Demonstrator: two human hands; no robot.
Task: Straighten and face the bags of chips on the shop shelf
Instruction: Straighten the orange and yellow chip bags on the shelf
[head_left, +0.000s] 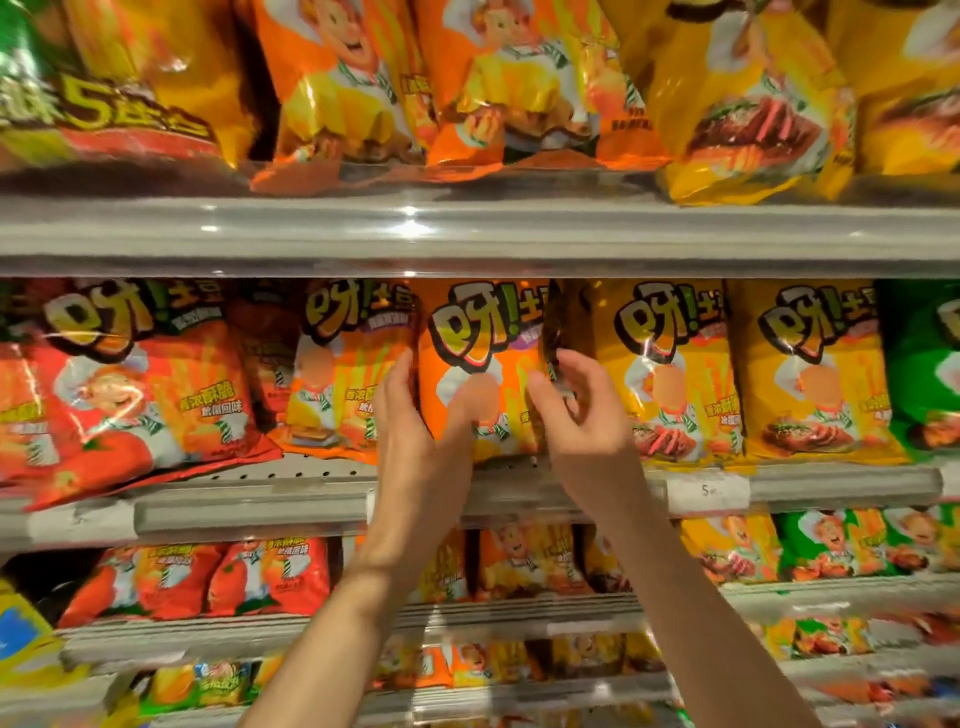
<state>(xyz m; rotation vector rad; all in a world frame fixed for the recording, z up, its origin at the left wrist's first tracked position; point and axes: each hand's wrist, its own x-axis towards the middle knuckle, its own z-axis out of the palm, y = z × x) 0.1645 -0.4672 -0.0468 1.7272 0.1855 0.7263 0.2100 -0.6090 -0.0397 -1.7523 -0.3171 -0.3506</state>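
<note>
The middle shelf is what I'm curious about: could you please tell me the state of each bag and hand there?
Orange bag: upright, facing out, held on both sides.
Left hand: grips the orange bag's left edge.
Right hand: fingers curled at the bag's right edge.
Red bag: tilted, leaning left.
Yellow bags: upright, facing out.

Legible print is sparse. Each middle-shelf bag carries the large logo "呀!土豆", clearest on the orange bag (480, 364). A top-shelf yellow bag (130, 104) shows a big "5". The white price tag (707, 493) on the shelf rail (249, 512) reads "5"; the rest is blurred.
</note>
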